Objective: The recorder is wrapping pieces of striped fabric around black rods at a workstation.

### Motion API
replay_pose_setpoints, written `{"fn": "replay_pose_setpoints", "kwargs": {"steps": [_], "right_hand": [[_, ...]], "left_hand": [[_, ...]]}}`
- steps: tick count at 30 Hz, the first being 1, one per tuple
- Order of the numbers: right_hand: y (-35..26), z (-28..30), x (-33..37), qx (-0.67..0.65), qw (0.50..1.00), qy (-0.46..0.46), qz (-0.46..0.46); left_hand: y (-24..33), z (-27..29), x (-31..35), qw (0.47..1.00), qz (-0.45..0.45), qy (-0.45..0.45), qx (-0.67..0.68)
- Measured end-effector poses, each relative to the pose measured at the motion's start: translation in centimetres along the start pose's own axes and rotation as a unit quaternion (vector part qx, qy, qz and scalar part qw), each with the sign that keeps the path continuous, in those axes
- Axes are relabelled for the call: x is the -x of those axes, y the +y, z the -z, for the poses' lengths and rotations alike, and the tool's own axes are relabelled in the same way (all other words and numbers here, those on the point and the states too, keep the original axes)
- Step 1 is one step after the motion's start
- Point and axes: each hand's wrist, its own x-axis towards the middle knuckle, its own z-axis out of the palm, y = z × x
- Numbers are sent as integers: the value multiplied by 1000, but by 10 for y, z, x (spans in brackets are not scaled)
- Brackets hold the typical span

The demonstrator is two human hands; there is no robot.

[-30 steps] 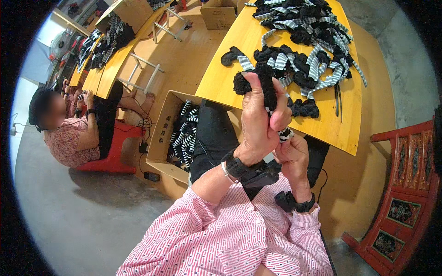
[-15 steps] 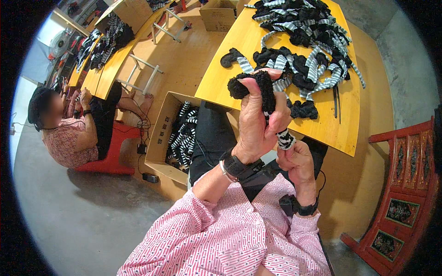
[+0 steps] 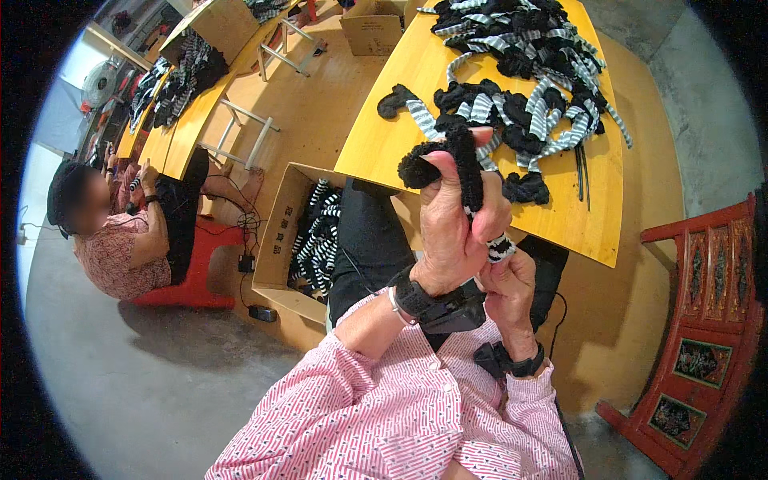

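Observation:
My left hand [image 3: 450, 228] is closed around a knitted tube with a black fuzzy end [image 3: 466, 172]. The black part sticks out above my thumb and fingers in two lobes. Below that fist shows a short black-and-white patterned part of the tube [image 3: 501, 249]. My right hand [image 3: 510, 290] pinches there, just under my left hand; its fingertips are partly hidden. Beyond my hands, a pile of similar black and grey-striped knitted pieces [image 3: 520, 120] covers much of the yellow table [image 3: 376, 148].
Left of my legs, an open cardboard box [image 3: 276, 232] holds several black-and-white striped tubes [image 3: 322, 240]. A carved red wooden chair [image 3: 696, 320] stands at right. Farther left, a co-worker [image 3: 120, 248] sits on a red stool [image 3: 200, 264] at another yellow table [image 3: 172, 144]. Cables lie near the box.
The black end now stands narrower and more upright above my left hand. Less patterned tube shows between my hands, which have come slightly closer together. Both hands keep their hold.

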Motion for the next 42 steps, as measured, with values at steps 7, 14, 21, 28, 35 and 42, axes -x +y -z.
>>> {"fn": "replay_pose_setpoints", "kwargs": {"steps": [7, 14, 21, 28, 35, 42], "right_hand": [[-11, -9, -11, 19, 999, 18, -47], [-10, -12, -18, 5, 998, 7, -62], [-17, -21, -23, 18, 996, 8, -88], [-18, -12, -29, 220, 975, 16, 19], [-17, -11, -32, 498, 830, 126, 215], [-11, -4, -29, 627, 721, 110, 273]], "left_hand": [[4, 8, -6, 1000, 19, 0, -18], [13, 10, -7, 1000, 10, -5, -2], [20, 13, -8, 999, 12, -36, 6], [22, 14, -20, 999, 24, -21, -18], [24, 29, -24, 993, 34, 51, -104], [27, 18, -24, 968, -78, 62, -230]]}}
